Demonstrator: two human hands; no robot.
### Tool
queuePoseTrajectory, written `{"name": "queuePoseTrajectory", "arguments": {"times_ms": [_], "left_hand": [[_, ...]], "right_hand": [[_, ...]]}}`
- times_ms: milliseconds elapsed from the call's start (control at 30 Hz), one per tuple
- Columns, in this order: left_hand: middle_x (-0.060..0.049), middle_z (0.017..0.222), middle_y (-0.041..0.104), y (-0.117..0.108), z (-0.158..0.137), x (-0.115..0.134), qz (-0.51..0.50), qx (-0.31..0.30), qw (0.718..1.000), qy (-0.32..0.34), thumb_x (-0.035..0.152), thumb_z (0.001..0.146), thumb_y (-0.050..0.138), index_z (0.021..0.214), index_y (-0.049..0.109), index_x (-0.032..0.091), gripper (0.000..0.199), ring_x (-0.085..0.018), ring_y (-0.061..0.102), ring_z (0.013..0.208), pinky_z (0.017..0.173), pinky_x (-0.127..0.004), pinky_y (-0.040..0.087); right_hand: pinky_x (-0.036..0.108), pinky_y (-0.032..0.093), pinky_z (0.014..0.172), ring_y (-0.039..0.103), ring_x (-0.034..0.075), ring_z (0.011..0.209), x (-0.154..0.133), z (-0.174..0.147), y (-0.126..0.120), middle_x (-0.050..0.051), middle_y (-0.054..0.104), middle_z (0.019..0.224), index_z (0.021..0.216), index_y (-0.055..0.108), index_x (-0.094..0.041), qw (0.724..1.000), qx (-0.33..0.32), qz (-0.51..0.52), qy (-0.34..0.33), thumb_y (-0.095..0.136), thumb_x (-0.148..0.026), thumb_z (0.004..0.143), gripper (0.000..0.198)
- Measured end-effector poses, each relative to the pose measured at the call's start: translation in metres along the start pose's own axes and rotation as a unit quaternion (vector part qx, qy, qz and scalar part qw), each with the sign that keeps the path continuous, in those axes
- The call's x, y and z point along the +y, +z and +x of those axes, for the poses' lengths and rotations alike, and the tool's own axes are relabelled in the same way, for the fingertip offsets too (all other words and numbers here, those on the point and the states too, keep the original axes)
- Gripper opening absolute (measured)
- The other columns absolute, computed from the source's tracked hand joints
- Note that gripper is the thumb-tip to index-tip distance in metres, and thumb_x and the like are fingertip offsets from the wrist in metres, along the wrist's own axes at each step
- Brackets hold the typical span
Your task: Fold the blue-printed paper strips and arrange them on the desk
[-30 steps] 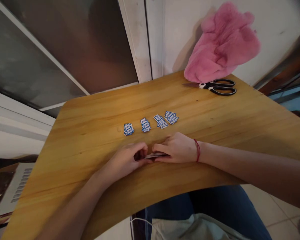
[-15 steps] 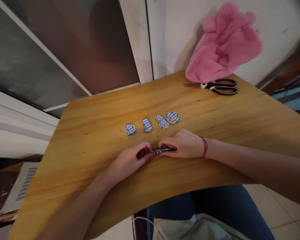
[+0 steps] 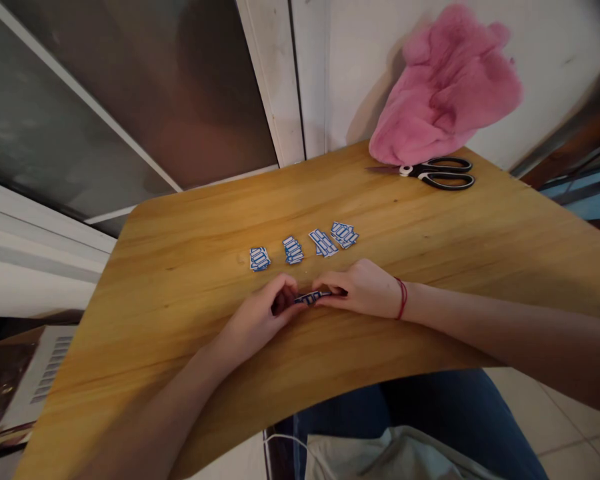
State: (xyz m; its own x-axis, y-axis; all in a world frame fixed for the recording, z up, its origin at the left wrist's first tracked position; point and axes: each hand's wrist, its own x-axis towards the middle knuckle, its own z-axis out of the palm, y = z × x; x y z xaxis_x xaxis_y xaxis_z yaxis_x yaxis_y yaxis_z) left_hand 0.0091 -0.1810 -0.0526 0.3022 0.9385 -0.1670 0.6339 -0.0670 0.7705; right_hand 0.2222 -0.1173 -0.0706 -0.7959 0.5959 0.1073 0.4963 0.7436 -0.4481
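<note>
Between my two hands is a small stack of blue-and-white paper labels (image 3: 311,298), seen nearly edge-on just above the wooden table (image 3: 220,227). My left hand (image 3: 265,307) pinches its left end between thumb and fingers. On the other end, my right hand (image 3: 363,287), with a red string at the wrist, is closed in a pinch too. Beyond the hands, separate piles of similar labels lie in a row: a leftmost pile (image 3: 259,259), a second pile (image 3: 293,250), a third pile (image 3: 323,243) and a rightmost pile (image 3: 345,235), these last two almost touching.
Black-handled scissors (image 3: 443,175) lie near the table's far right edge. Behind them a pink plush cloth (image 3: 445,87) rests against the white wall (image 3: 350,60). A sliding glass door (image 3: 145,80) stands at the far left, and a box (image 3: 45,373) sits below the table's left side.
The held stack has tipped slightly, so more of its printed face shows. Both hands have moved a little; the piles on the table stay as they were.
</note>
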Motion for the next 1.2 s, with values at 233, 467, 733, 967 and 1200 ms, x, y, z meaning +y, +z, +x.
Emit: {"name": "queuePoseTrajectory", "arguments": {"times_ms": [233, 467, 733, 967, 1200], "left_hand": [[0.005, 0.075, 0.054, 0.002, 0.001, -0.008, -0.028, 0.024, 0.999, 0.02, 0.033, 0.085, 0.058, 0.098, 0.046, 0.023, 0.02, -0.009, 0.05, 0.067, 0.063, -0.022, 0.041], [0.006, 0.072, 0.055, 0.001, 0.001, -0.006, 0.044, 0.011, 0.999, 0.017, 0.033, 0.086, 0.057, 0.091, 0.051, 0.022, 0.013, -0.009, 0.049, 0.063, 0.06, -0.021, 0.039], [0.004, 0.076, 0.059, -0.005, 0.0, -0.006, 0.073, -0.019, 0.997, 0.014, 0.039, 0.086, 0.056, 0.091, 0.055, 0.023, 0.017, -0.011, 0.051, 0.065, 0.062, -0.022, 0.04], [0.002, 0.075, 0.055, -0.008, 0.002, 0.002, 0.101, -0.016, 0.994, 0.044, 0.029, 0.087, 0.055, 0.082, 0.058, 0.021, 0.01, -0.011, 0.047, 0.066, 0.062, -0.023, 0.037], [0.001, 0.086, 0.059, -0.033, 0.0, -0.001, -0.064, -0.012, 0.998, 0.012, 0.035, 0.082, 0.061, 0.083, 0.06, 0.02, 0.015, -0.013, 0.054, 0.082, 0.074, -0.025, 0.042]], "right_hand": [[0.022, 0.029, 0.053, 0.055, 0.008, 0.058, -0.002, 0.0, 0.001, -0.002, 0.067, 0.076, 0.103, 0.065, -0.023, 1.0, -0.005, 0.003, -0.019, 0.054, -0.043, 0.088, 0.028], [0.023, 0.037, 0.061, 0.063, 0.012, 0.079, -0.001, 0.001, 0.001, 0.0, 0.07, 0.097, 0.105, 0.063, -0.023, 0.999, -0.016, 0.019, -0.048, 0.054, -0.037, 0.089, 0.023], [0.022, 0.038, 0.06, 0.06, 0.011, 0.074, -0.002, 0.001, 0.0, 0.001, 0.068, 0.087, 0.104, 0.063, -0.021, 0.998, -0.003, 0.041, -0.056, 0.055, -0.039, 0.088, 0.026], [0.022, 0.036, 0.061, 0.059, 0.011, 0.075, -0.002, 0.001, 0.001, 0.002, 0.066, 0.089, 0.096, 0.064, -0.019, 0.996, 0.011, 0.032, -0.081, 0.049, -0.039, 0.091, 0.026], [0.023, 0.029, 0.054, 0.051, 0.01, 0.062, -0.006, -0.001, -0.005, 0.002, 0.063, 0.08, 0.091, 0.063, -0.016, 0.993, -0.016, 0.027, -0.112, 0.046, -0.045, 0.091, 0.033]]}}
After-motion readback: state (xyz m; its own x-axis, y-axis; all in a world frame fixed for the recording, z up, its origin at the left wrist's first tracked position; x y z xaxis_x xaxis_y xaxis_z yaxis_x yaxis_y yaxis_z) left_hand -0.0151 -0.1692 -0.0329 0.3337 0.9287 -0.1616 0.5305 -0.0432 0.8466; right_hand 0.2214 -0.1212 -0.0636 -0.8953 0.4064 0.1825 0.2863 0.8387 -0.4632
